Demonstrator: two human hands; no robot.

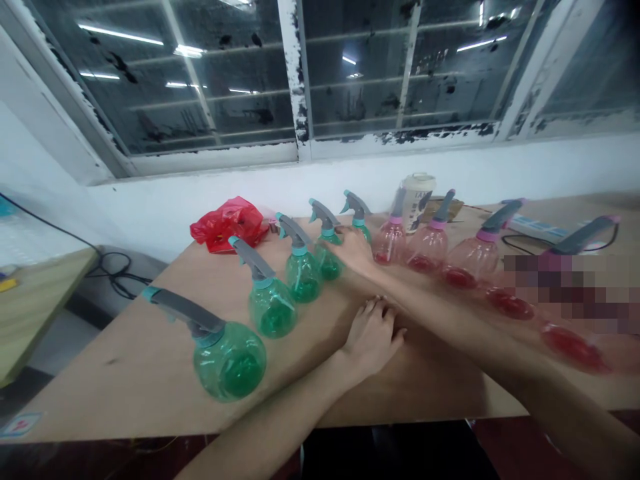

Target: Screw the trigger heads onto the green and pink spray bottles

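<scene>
Several green spray bottles [230,363] with grey trigger heads stand in a slanting row on the table. My right hand [354,250] reaches to the far end of that row. Its fingers close on the farthest green spray bottle [369,231], covering its lower part, with the thumb side against the neighbouring green bottle [330,267]. My left hand [371,337] lies palm down on the tabletop below my right forearm, fingers spread, holding nothing. To the right stands a second slanting row of pink spray bottles [427,248] containing red liquid.
A crumpled red plastic bag [231,223] lies behind the green row. A pale cup [417,200] and a power strip [540,229] are near the wall. Dark cables [120,270] hang left of the wooden table [125,373]. A pixelated patch hides part of the right side.
</scene>
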